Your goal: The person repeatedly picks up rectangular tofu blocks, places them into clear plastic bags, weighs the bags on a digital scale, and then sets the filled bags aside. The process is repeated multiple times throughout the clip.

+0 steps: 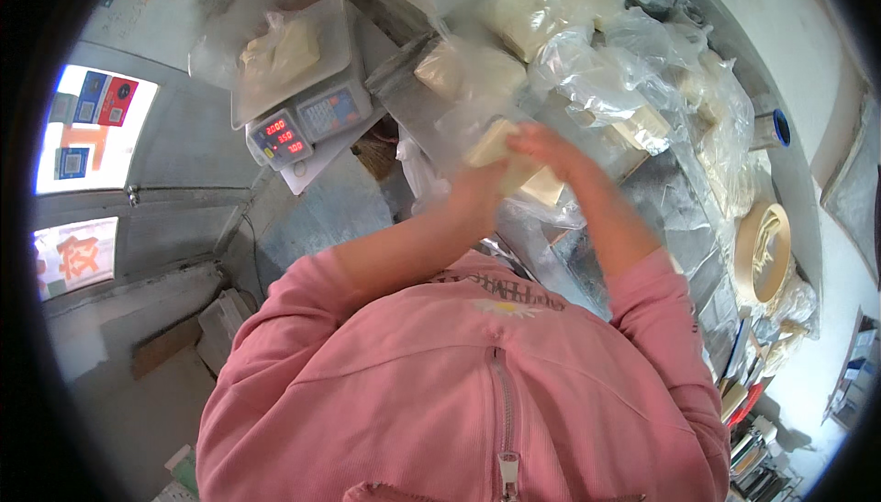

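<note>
In the middle of the head view, both my hands are on a pale yellow block (493, 143), which looks like stacked dough sheets. My left hand (480, 189) grips it from the near left side. The fingers of my right hand (540, 146) close on its right end. Motion blur hides the exact finger positions. Just below my right hand, a similar pale block (544, 187) lies on a clear plastic bag (554, 214). Farther left, a bag of pale dough pieces (282, 49) rests on the pan of a digital scale (337, 113), whose red display is lit.
Bulging clear plastic bags (550, 10) fill the back of the counter. Another wrapped pale block (643, 129) sits to the right. A round wooden sieve (762, 252) and tools with a red handle (747, 402) stand along the right edge. Printed codes hang on the left window (96, 127).
</note>
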Demonstrator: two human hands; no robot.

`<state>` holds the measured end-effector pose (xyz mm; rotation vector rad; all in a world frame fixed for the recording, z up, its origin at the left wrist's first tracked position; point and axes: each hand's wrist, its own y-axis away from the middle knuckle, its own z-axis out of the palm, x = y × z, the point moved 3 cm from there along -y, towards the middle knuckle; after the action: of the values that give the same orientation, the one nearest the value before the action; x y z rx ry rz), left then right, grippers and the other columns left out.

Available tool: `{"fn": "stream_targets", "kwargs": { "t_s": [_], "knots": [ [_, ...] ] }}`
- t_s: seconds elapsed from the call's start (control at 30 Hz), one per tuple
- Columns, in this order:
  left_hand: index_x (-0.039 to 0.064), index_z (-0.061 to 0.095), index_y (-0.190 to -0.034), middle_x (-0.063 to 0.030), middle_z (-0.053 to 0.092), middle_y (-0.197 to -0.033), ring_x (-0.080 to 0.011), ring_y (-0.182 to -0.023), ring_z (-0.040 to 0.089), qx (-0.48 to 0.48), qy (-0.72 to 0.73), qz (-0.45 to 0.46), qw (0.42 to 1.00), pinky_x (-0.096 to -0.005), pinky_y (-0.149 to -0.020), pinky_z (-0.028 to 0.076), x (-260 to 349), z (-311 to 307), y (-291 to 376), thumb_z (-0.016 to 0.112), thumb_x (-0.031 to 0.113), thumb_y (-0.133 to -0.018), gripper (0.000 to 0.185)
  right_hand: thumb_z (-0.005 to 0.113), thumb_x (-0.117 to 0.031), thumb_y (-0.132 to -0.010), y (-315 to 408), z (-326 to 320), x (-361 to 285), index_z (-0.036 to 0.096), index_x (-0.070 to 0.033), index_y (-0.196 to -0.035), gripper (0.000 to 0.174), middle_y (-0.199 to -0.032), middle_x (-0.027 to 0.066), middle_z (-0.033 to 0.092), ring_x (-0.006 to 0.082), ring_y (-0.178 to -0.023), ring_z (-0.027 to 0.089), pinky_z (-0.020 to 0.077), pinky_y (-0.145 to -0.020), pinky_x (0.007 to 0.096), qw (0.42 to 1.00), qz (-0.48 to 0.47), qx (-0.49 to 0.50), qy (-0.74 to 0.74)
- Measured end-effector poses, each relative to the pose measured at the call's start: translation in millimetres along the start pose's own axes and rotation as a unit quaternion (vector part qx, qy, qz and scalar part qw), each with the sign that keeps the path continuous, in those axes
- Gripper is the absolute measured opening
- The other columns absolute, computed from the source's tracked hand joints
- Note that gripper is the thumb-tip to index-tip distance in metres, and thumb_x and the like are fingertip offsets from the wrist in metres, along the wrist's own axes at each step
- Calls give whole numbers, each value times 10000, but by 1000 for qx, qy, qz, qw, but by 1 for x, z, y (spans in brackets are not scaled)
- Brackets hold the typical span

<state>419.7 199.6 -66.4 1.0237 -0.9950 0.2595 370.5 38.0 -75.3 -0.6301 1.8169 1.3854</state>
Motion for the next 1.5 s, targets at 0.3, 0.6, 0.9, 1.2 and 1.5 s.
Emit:
{"fn": "stream_targets", "kwargs": {
  "t_s": [0.3,0.6,0.9,1.2,1.5],
  "knots": [
    [9,572,-1023,-94,602,-845,-188,-710,571,72,167,-3,983,-331,-622,461,-17,31,-59,668,148,-807,275,589,-351,-816,-70,-37,-15,591,-29,-1121,444,-1044,171,634,295,-952,601,448,-836,385,957,-110,16,267],
    [-35,626,-844,-102,641,-734,-191,-641,633,36,-100,-190,976,-334,-539,503,-42,-4,-61,643,330,-842,366,589,-276,-823,-83,-17,10,553,-27,-1155,416,-1099,202,611,331,-1007,586,457,-844,408,924,-70,-22,376],
    [78,641,-934,-74,666,-833,-198,-754,629,193,-315,295,881,-338,-695,497,151,-191,-23,638,189,-823,158,610,-153,-826,-21,6,-103,583,-22,-1033,246,-957,168,630,319,-840,627,498,-746,435,815,-41,106,569],
    [-1,598,-962,-100,616,-821,-208,-763,590,464,-372,315,740,-316,-757,459,356,-414,-94,650,228,-814,278,616,-188,-795,-126,257,-339,563,-36,-1124,366,-1005,166,618,357,-975,572,441,-883,430,670,-647,24,364],
    [-31,652,-979,14,488,-598,-86,-507,421,-21,-33,278,960,-275,-537,410,357,-433,-95,533,152,-893,235,598,-179,-774,-265,308,-417,533,-41,-869,179,-965,164,604,358,-893,571,441,-727,468,757,-326,-113,555]
  ]
}}
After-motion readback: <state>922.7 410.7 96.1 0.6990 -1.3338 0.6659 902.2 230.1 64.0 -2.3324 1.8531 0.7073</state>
